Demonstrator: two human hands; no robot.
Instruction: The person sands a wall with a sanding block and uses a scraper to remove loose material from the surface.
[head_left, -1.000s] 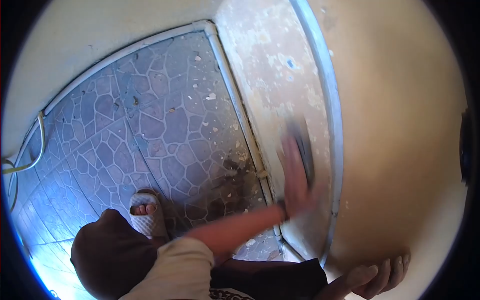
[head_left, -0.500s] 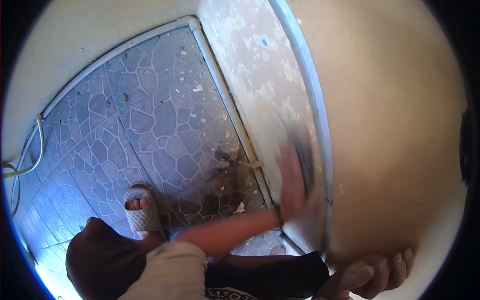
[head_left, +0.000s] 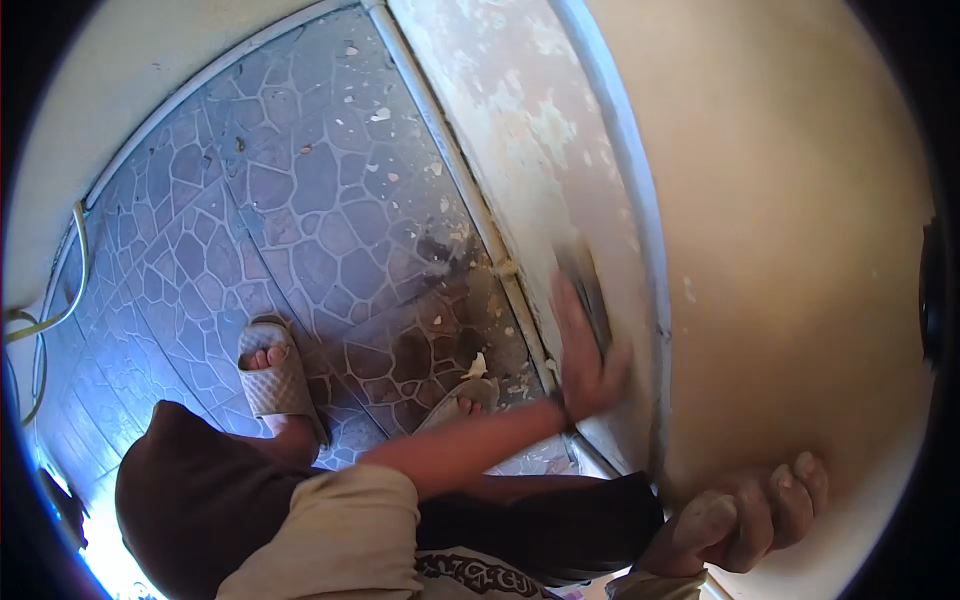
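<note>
My left hand point(head_left: 585, 355) reaches across to the low, patchy wall strip point(head_left: 520, 130) with peeled paint. Its fingers are closed along a dark, narrow, flat tool point(head_left: 593, 295), blurred by motion and lying close over the strip's surface; its exact kind does not show. At the lower right, my right hand point(head_left: 750, 520) is beside the smooth beige wall point(head_left: 770, 250), fingers curled in with the thumb near them. Whatever lies inside that curl is hidden.
A pale pipe point(head_left: 440, 130) runs along the foot of the wall strip. Paint flakes point(head_left: 380, 114) and a dark wet patch point(head_left: 440, 250) mark the stone-patterned floor point(head_left: 290, 230). My sandalled feet point(head_left: 275, 375) stand there. A hose point(head_left: 75, 290) hangs at the left.
The view has shifted, and my second sandal now shows beside the arm. My left hand stays at the wall strip with the tool, its blur changed. My right hand remains curled.
</note>
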